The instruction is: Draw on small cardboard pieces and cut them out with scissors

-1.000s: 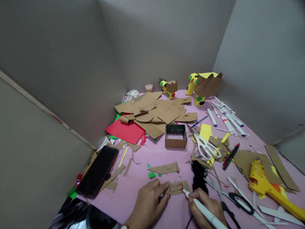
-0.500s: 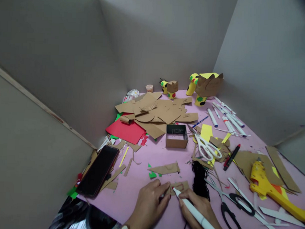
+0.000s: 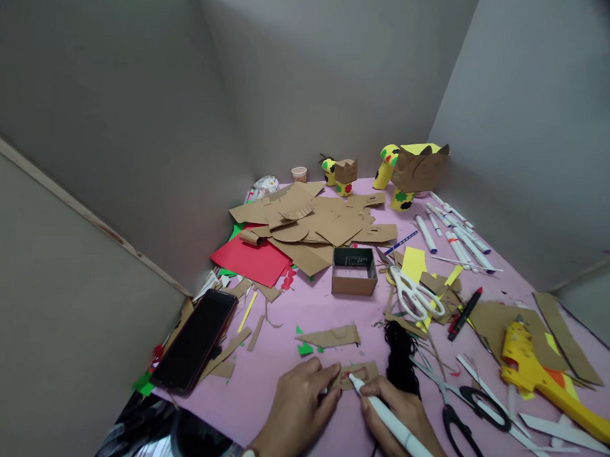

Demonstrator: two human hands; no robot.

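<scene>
My right hand (image 3: 397,418) is closed around a white marker (image 3: 395,425), its tip down on a small cardboard piece (image 3: 357,375) near the table's front edge. A reddish outline shows on that cardboard. From the left side my left hand (image 3: 304,398) grips the piece's edge between thumb and fingers. Just beyond lies a pointed cardboard strip (image 3: 331,336) with green paper scraps (image 3: 305,349) beside it. A bundle of black yarn (image 3: 400,355) sits right of the cardboard piece, and black-handled scissors (image 3: 462,400) lie farther right.
An open cardboard box frame (image 3: 353,287) stands mid-table, with white-handled scissors (image 3: 413,292) to its right. A yellow glue gun (image 3: 534,380) lies at right, a phone (image 3: 195,341) at left. Cardboard sheets (image 3: 305,218), several markers (image 3: 459,237) and yellow spotted figures (image 3: 401,200) are farther back.
The marker tip and my right hand have shifted slightly to the right over the cardboard piece. My left hand keeps its hold with hardly any movement.
</scene>
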